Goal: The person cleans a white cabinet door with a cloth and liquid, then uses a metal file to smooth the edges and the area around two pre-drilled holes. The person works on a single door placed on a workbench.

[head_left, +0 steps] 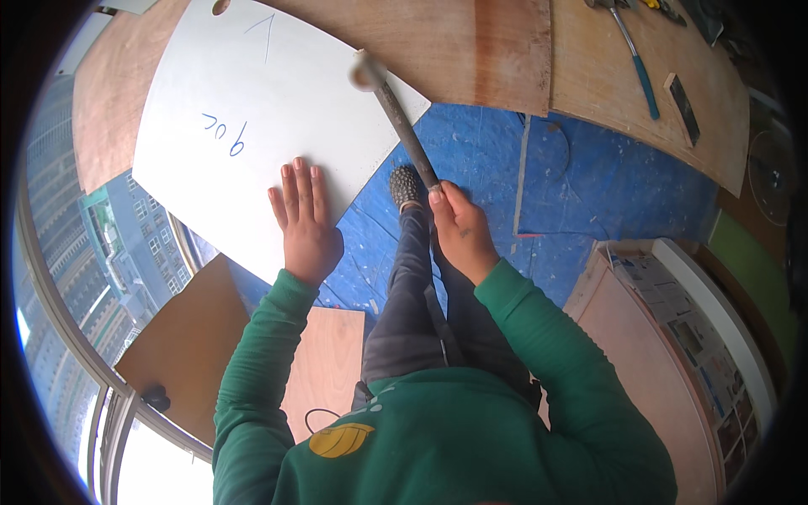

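A white board (278, 93) with blue handwriting and a round hole near its far end lies in front of me. My left hand (308, 223) rests flat on its near right part, palm down, fingers stretched out. My right hand (461, 229) is closed round the near end of the dark handle of a hammer (404, 130). The hammer slants up and to the left, its blurred head over the right part of the board. Whether the head touches the board, I cannot tell.
Plywood sheets (446, 50) lie beyond and beside the board. A second hammer (637, 71) with a teal grip and a dark flat block (683, 109) lie at the far right. Blue sheeting (471, 143) covers the floor. Windows (63, 328) line the left; panels (640, 353) stand at right.
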Motion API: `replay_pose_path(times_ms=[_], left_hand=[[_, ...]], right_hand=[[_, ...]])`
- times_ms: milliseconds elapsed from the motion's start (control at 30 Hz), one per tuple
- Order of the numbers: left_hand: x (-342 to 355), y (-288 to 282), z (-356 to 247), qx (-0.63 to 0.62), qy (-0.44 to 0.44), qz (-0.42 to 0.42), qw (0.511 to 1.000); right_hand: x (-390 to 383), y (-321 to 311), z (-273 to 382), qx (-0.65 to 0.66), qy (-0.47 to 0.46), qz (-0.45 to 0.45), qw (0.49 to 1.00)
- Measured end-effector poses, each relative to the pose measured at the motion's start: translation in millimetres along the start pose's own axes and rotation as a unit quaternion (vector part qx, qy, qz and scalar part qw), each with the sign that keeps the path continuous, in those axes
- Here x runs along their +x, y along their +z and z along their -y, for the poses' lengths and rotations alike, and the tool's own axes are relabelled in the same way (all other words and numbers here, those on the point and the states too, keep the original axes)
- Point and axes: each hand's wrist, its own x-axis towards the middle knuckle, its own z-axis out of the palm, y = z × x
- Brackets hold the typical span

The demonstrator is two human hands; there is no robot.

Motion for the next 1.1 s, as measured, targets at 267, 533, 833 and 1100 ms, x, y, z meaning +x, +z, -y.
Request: replay_pose_path(times_ms=[267,533,833,1100], left_hand=[[1.8,-3.2,-0.5,0.002,-0.002,0.014,1.0],[2.4,-4.7,-0.7,-0.002,0.0,0.012,1.0],[1.9,-1.9,1.1,0.017,0.01,0.003,1.0],[2.5,-1.2,1.1,0.023,0.014,0.0,1.0]], right_hand=[[9.5,3.6,5.8,0.019,0.017,-0.003,1.0],[37.7,2.1,5.7,0.051,0.044,0.005,0.998],[-5.9,36.9,-17.9,0.066,0.015,0.003,0.998],[-49.8,53.6,-22.0,0.032,-0.063,0.019,0.997]])
